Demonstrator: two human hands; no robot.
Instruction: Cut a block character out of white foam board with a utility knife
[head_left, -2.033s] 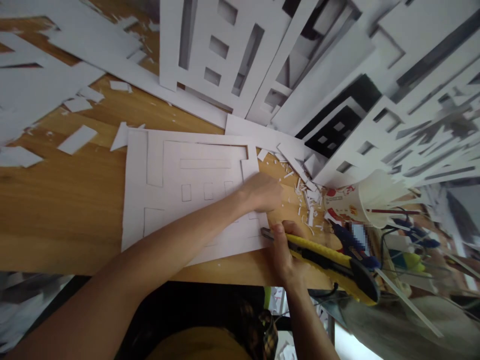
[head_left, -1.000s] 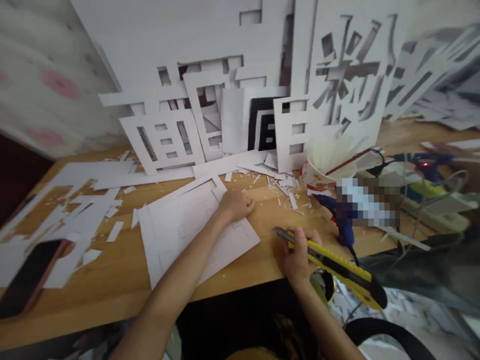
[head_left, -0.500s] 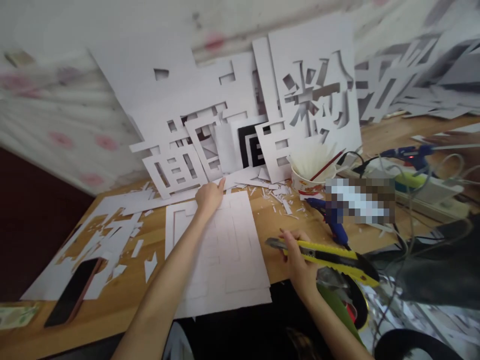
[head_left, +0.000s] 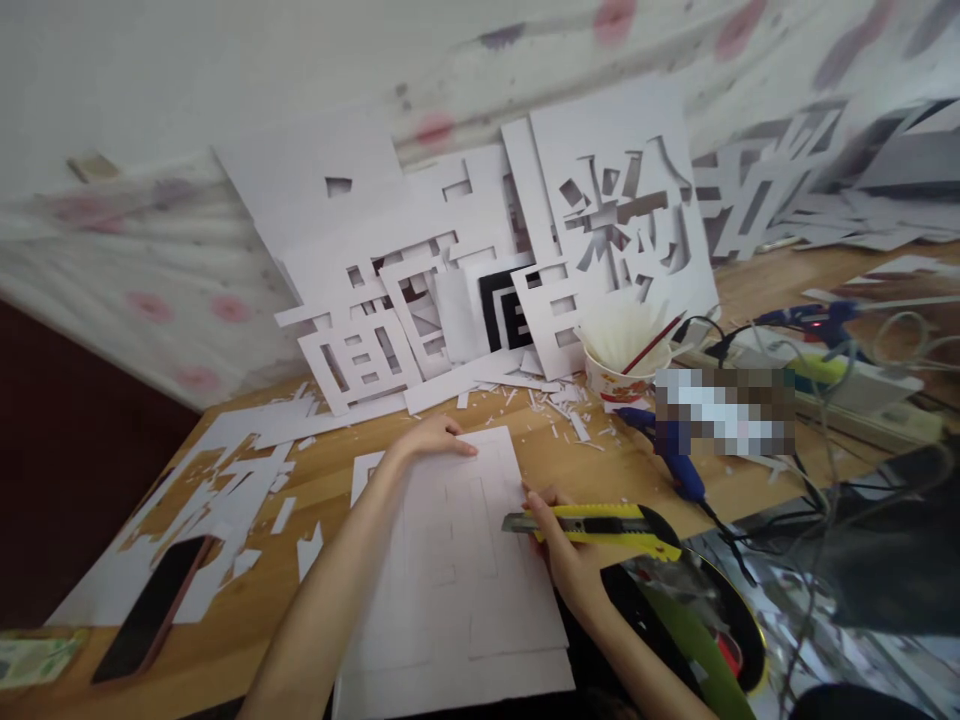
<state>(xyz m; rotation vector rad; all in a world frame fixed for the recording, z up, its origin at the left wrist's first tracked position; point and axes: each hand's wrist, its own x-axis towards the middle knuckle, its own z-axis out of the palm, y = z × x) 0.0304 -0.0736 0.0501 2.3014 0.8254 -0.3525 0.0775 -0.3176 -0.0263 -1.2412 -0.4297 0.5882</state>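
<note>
My left hand [head_left: 435, 437] lies at the far edge of a white board [head_left: 442, 610], fingers stretched out to the right over its surface. Thin pencil-like outlines of a blocky shape mark this board, which reaches past the table's front edge. Another white layer shows beneath its lower edge. My right hand [head_left: 562, 550] is closed around a yellow and black utility knife [head_left: 611, 525]. The knife's blade points left and hovers at or just above the board's right side; contact cannot be made out.
Cut-out white boards [head_left: 352, 355] lean against the covered wall. A paper tub [head_left: 626, 375] of clear sticks and a blue glue gun [head_left: 671, 460] stand to the right. A phone [head_left: 154, 610] rests left on cut scraps [head_left: 225, 500]. Cables [head_left: 829, 440] hang at right.
The white board has slid toward me, and my left hand's fingers now stretch over it. My right hand has brought the knife leftward, over the board's right side.
</note>
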